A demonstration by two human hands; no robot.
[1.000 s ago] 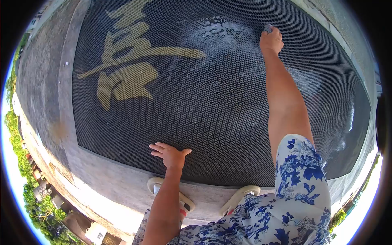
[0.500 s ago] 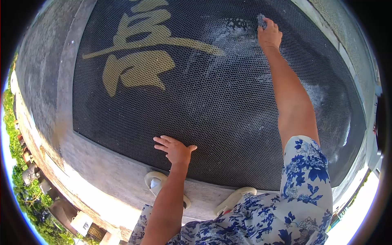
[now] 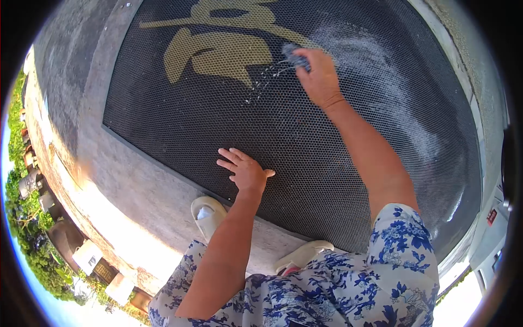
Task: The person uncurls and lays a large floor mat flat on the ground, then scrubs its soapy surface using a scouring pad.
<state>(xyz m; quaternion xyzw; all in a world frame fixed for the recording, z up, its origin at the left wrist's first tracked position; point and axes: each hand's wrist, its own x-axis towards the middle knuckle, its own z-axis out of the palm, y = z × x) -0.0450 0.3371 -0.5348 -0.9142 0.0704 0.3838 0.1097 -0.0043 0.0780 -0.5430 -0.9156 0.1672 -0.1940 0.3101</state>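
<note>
My right hand [image 3: 320, 79] is wrapped round a grey-blue scrubber [image 3: 296, 58], which looks like a ball of scouring wool. It is at the dark mat [image 3: 180, 133], just by the right end of a yellow painted character [image 3: 234, 54]. White drops streak from the scrubber down to the left. Fingers spread, my left hand [image 3: 248, 170] rests on the mat's near part and holds nothing. Pale foam [image 3: 381, 82] lies in an arc on the mat, right of the character.
Concrete floor [image 3: 131, 169] borders the mat on the left and near side. My feet in light slippers [image 3: 207, 215] stand at its near edge. A pale ledge [image 3: 463, 65] runs along the right. Plants [image 3: 32, 234] and pots are at the far left.
My right hand has swept left and nearer with the scrubber, from the foam to the character's edge. The foam now forms a wider arc. My view has shifted; my left hand stays spread.
</note>
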